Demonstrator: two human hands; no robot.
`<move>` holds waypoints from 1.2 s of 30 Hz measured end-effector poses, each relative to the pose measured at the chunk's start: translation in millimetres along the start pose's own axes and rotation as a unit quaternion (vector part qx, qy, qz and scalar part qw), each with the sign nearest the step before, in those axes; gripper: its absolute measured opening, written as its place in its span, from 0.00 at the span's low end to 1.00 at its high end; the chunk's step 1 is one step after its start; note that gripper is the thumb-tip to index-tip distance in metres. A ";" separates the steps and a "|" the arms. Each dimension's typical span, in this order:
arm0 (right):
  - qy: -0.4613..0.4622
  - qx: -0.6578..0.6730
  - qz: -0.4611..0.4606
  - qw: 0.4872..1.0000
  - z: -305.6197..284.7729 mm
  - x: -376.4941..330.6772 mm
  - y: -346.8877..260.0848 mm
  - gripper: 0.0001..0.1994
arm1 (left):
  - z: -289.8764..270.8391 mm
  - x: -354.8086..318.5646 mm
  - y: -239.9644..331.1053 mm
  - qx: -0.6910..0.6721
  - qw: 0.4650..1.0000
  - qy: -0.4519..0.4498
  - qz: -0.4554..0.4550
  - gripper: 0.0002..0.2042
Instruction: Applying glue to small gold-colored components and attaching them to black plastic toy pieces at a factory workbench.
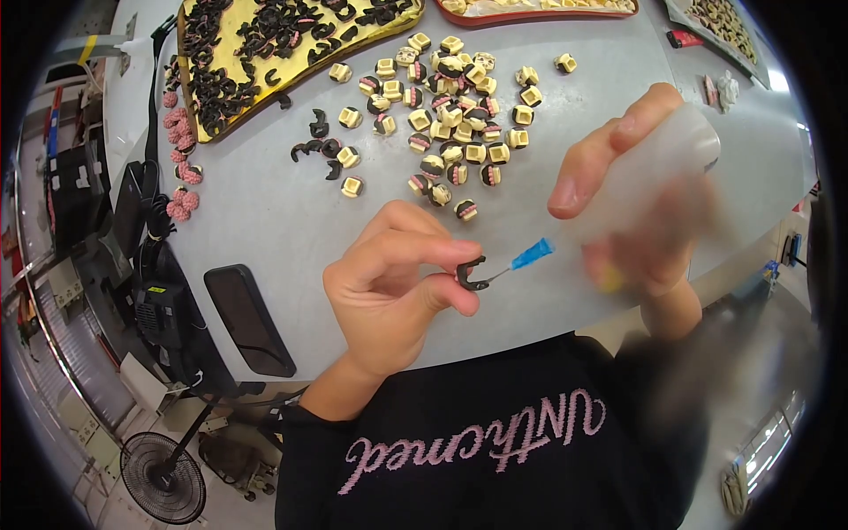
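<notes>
Between thumb and forefinger, my left hand (380,287) pinches a small black C-shaped piece (478,284). My right hand (596,168) is wrapped round a translucent squeeze bottle (658,163), blurred in part. From the bottle points a blue dispensing needle (532,254), its thin metal tip at the lower arm of the black piece, seemingly touching it. Beyond my hands lies a loose cluster of small cream-and-black pieces (449,115), some with pink bands. Several loose black curved pieces (318,147) lie left of the cluster.
A yellow-lined tray (216,124) of black pieces stands at the far left. An orange-red tray (495,19) holds cream pieces at the back; another tray (720,31) is far right. Pink bobbly pieces (179,128) line the left edge. A dark phone (250,320) lies near my left arm.
</notes>
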State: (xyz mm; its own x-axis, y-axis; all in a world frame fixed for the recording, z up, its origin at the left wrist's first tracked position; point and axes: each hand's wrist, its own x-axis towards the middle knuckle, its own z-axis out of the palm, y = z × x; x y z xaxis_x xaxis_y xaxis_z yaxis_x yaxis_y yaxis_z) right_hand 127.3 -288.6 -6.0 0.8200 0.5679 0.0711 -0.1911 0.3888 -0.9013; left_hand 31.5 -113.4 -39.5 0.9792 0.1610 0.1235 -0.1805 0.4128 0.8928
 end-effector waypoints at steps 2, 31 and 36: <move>0.001 0.013 0.005 1.000 0.1 -0.4 -1.4 0.26 | 0.8 -0.2 0.3 0.007 1.000 -0.005 -0.005 0.14; 0.183 -0.340 -0.218 0.896 -54.2 -13.5 -26.3 0.15 | 1.7 -7.5 6.0 0.018 0.997 0.064 -0.035 0.14; 0.156 -0.474 -0.134 0.856 -64.7 -27.8 -16.7 0.16 | 4.0 -9.0 5.5 0.020 0.998 0.047 -0.044 0.14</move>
State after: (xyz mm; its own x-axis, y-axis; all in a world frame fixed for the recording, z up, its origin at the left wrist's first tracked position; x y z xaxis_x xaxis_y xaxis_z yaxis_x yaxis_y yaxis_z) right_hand 142.6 -357.8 -20.6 0.8984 0.2713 0.3454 0.4290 -0.3734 -0.8225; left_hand 22.1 -116.2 -33.9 0.9778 0.2097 0.0044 -0.0883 0.3925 0.9155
